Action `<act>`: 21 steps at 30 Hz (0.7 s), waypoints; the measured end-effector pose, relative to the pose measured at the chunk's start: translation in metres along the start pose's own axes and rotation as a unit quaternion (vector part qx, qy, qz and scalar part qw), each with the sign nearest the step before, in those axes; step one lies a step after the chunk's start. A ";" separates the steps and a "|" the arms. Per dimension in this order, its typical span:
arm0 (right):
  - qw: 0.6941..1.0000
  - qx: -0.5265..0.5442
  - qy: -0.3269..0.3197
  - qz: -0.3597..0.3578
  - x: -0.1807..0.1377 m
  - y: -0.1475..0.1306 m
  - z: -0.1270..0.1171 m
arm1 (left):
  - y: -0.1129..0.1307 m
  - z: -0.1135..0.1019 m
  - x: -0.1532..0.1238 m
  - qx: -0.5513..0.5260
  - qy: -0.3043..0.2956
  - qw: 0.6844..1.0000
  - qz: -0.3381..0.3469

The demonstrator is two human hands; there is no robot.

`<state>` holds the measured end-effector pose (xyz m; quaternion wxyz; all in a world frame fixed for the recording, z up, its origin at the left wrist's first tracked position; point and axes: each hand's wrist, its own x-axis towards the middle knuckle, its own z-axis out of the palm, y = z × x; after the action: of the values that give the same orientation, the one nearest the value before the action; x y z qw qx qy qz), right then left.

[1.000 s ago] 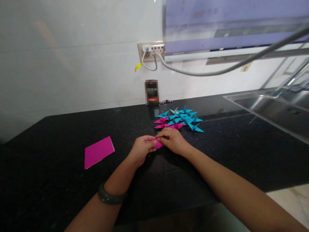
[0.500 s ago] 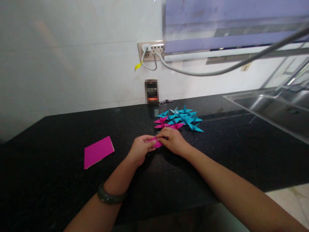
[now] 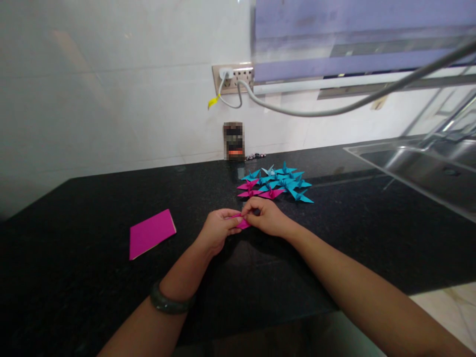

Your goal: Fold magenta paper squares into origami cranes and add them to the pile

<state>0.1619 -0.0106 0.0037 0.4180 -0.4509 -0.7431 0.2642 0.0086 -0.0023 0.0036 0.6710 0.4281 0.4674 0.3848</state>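
Observation:
A small folded pink paper piece (image 3: 242, 223) is pinched between my left hand (image 3: 217, 229) and my right hand (image 3: 266, 217), just above the black counter (image 3: 92, 208). Both hands have their fingers closed on it, and most of the paper is hidden by them. A dark bangle sits on my left wrist. Just beyond my hands lies a cluster of finished paper cranes: several blue ones (image 3: 286, 181) and a few pink ones (image 3: 256, 191). A stack of flat pink paper sheets (image 3: 151, 233) lies on the counter to the left.
A steel sink (image 3: 420, 168) is set into the counter at the right. A small blurred box (image 3: 233, 141) stands against the white tiled wall, under a socket (image 3: 232, 78) with a white plug and a grey cable running right. The counter's front edge is near me.
My right hand's fingers have shifted slightly on the pink paper piece. Everything else has stayed in place.

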 end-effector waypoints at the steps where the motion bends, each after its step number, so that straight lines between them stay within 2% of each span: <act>1: 1.000 0.003 -0.008 0.002 0.000 -0.002 -0.001 | 0.000 0.000 0.000 -0.004 -0.003 1.000 -0.002; 5: 1.000 0.002 -0.021 0.002 0.000 -0.007 -0.003 | 0.000 -0.001 0.000 -0.013 -0.003 1.000 -0.001; 14: 0.998 0.027 0.026 0.047 0.001 0.000 0.003 | 0.001 -0.002 0.001 -0.042 -0.030 0.999 0.005; 17: 0.992 0.076 0.020 0.100 0.002 -0.001 0.006 | 0.000 -0.002 0.001 -0.030 -0.020 0.999 0.012; 21: 0.968 0.153 0.000 0.200 0.002 -0.002 0.007 | -0.001 -0.002 0.002 -0.016 0.001 0.999 0.040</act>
<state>0.1541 -0.0100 0.0024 0.4208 -0.5210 -0.5884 0.4532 0.0076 -0.0009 0.0017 0.6615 0.4350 0.4442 0.4193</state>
